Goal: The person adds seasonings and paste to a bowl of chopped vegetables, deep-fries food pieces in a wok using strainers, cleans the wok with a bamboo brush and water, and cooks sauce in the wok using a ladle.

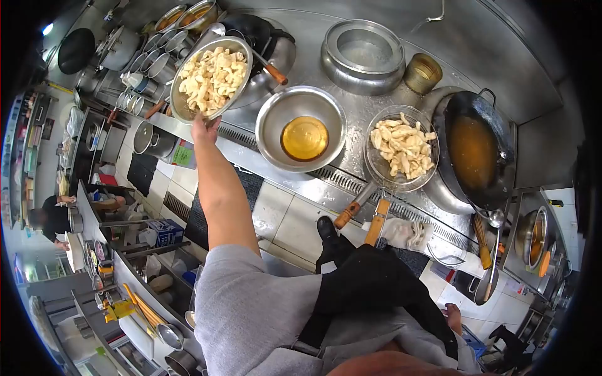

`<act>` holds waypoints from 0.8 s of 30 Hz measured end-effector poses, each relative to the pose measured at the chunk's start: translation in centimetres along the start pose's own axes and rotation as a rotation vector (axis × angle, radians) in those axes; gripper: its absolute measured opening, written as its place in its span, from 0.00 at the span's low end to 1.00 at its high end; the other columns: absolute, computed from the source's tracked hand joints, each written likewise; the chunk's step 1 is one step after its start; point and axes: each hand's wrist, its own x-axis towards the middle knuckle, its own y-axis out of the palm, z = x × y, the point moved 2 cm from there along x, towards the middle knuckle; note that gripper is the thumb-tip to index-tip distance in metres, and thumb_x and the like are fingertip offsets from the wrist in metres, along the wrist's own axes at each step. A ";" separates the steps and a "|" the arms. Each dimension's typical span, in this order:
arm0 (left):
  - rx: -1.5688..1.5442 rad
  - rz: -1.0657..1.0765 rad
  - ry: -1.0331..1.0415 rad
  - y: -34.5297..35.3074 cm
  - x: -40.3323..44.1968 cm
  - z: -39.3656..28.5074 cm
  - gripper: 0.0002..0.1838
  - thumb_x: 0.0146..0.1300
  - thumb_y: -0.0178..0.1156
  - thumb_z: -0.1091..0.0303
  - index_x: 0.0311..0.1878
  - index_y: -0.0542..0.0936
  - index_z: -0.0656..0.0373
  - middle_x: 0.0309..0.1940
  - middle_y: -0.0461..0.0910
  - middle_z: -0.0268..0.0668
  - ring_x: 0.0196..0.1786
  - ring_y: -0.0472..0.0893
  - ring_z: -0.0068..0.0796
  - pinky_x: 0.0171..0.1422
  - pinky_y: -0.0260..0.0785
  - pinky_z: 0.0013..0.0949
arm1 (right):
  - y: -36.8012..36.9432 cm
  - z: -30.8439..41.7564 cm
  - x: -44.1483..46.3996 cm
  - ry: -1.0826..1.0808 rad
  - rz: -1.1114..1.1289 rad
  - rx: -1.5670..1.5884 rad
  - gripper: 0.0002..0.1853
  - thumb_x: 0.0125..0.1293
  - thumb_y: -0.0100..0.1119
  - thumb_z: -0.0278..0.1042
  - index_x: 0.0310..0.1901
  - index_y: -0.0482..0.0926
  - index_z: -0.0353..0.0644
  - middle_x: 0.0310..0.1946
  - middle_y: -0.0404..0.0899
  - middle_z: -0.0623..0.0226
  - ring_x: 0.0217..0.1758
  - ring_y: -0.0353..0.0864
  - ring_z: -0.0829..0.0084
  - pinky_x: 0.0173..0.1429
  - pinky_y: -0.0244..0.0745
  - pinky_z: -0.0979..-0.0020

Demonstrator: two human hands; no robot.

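So a metal bowl [180, 106] of pale pieces [213, 76] is being held by its near rim in the left grip [204, 127]. Since the load's sitting out beyond that grip, a firm pinch and steady wrist are being called for, imo. Right of it, amber liquid [305, 138] is being held by a wide bowl [269, 122], then similar pieces [403, 147] by a wire strainer [379, 169]. Whether anything's being held in the right grip [453, 316] can't be told.

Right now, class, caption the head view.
Left hand holds a metal bowl of pale food pieces beside a basin of amber liquid.
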 end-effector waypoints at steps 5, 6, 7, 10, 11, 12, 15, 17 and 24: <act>0.235 -0.146 0.095 3.8 -1.4 -1.7 0.22 0.62 0.55 0.77 0.59 0.66 0.75 0.53 0.74 0.56 0.46 0.83 0.55 0.46 0.84 0.57 | 3.6 2.3 -0.6 0.032 0.000 0.041 0.15 0.72 0.52 0.46 0.54 0.70 0.50 0.36 0.76 0.62 0.27 0.82 0.64 0.24 0.78 0.66; 0.176 -0.163 0.167 4.3 -1.7 -1.1 0.22 0.59 0.54 0.81 0.57 0.66 0.78 0.52 0.75 0.57 0.43 0.83 0.57 0.42 0.85 0.59 | 4.0 2.6 -1.0 0.039 -0.013 0.028 0.15 0.72 0.52 0.45 0.54 0.70 0.50 0.36 0.76 0.62 0.28 0.82 0.63 0.25 0.77 0.66; 0.176 -0.157 0.162 5.2 -2.1 -0.6 0.22 0.59 0.54 0.81 0.57 0.66 0.78 0.52 0.75 0.57 0.43 0.83 0.57 0.42 0.85 0.59 | 4.5 3.0 -1.4 0.040 -0.019 0.034 0.15 0.72 0.52 0.45 0.54 0.70 0.50 0.36 0.76 0.62 0.28 0.82 0.63 0.25 0.77 0.66; -0.039 0.004 0.233 9.8 -2.3 -1.1 0.24 0.60 0.56 0.79 0.60 0.65 0.78 0.53 0.74 0.58 0.49 0.82 0.56 0.44 0.84 0.60 | 5.1 3.9 -2.5 0.070 -0.031 -0.031 0.14 0.72 0.52 0.46 0.53 0.70 0.51 0.36 0.76 0.62 0.29 0.82 0.63 0.25 0.76 0.67; -0.080 0.083 0.222 11.8 -0.6 -1.7 0.26 0.61 0.56 0.78 0.62 0.65 0.76 0.54 0.75 0.56 0.49 0.82 0.55 0.46 0.83 0.60 | 5.4 4.5 -2.9 0.083 -0.034 -0.022 0.14 0.72 0.52 0.45 0.53 0.71 0.51 0.35 0.76 0.62 0.28 0.82 0.63 0.25 0.76 0.67; 0.008 0.081 0.206 14.5 -0.1 -2.6 0.26 0.60 0.56 0.80 0.63 0.65 0.73 0.56 0.74 0.54 0.50 0.81 0.54 0.47 0.83 0.59 | 6.0 5.1 -3.2 0.096 -0.034 -0.014 0.13 0.71 0.53 0.45 0.53 0.71 0.51 0.35 0.76 0.62 0.28 0.82 0.64 0.25 0.75 0.67; 0.031 0.046 0.223 21.5 3.0 -2.9 0.22 0.61 0.55 0.81 0.60 0.67 0.70 0.54 0.71 0.56 0.48 0.79 0.54 0.37 0.81 0.57 | 8.0 6.8 -4.4 0.063 -0.066 0.021 0.12 0.72 0.53 0.43 0.53 0.71 0.51 0.36 0.76 0.61 0.28 0.82 0.64 0.25 0.75 0.67; 0.073 0.035 0.165 24.8 4.2 -1.8 0.25 0.59 0.55 0.83 0.61 0.66 0.67 0.55 0.70 0.56 0.49 0.79 0.53 0.35 0.81 0.56 | 9.0 7.1 -4.9 0.043 -0.054 0.041 0.12 0.72 0.53 0.43 0.53 0.71 0.51 0.35 0.76 0.62 0.27 0.82 0.64 0.25 0.76 0.67; 0.084 -0.102 -0.077 26.7 8.6 2.1 0.46 0.62 0.56 0.78 0.76 0.39 0.50 0.73 0.54 0.49 0.62 0.73 0.57 0.51 0.75 0.67 | 11.2 7.1 -6.2 0.020 -0.001 0.077 0.14 0.74 0.53 0.46 0.53 0.71 0.49 0.32 0.78 0.64 0.25 0.82 0.66 0.25 0.77 0.68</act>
